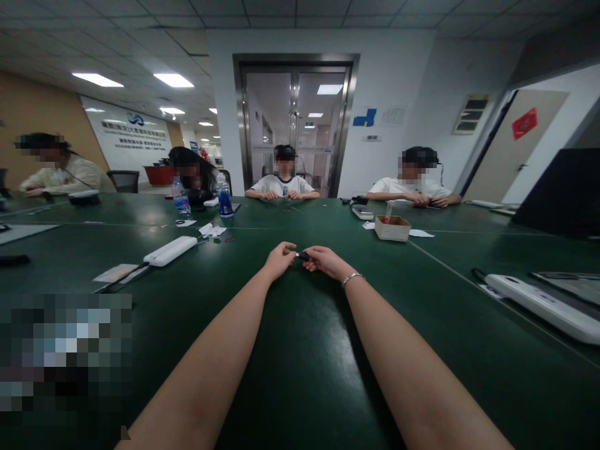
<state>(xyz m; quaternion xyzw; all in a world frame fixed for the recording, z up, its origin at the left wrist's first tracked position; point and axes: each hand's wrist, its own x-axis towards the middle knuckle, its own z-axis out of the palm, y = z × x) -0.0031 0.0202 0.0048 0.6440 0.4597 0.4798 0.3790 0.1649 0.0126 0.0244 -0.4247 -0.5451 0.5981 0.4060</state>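
Note:
Both my arms stretch forward over a dark green table [300, 375]. My left hand [280, 257] and my right hand [324, 259] meet at the middle of the table and together pinch a small black object [302, 255] between their fingertips. A thin bracelet circles my right wrist. The object is too small to identify.
A white power strip [169, 250] lies left of my hands, another [546, 304] at the right. A small cardboard box [392, 227] stands ahead to the right. Two water bottles [225, 199] stand at the far left. Several people sit around the far side.

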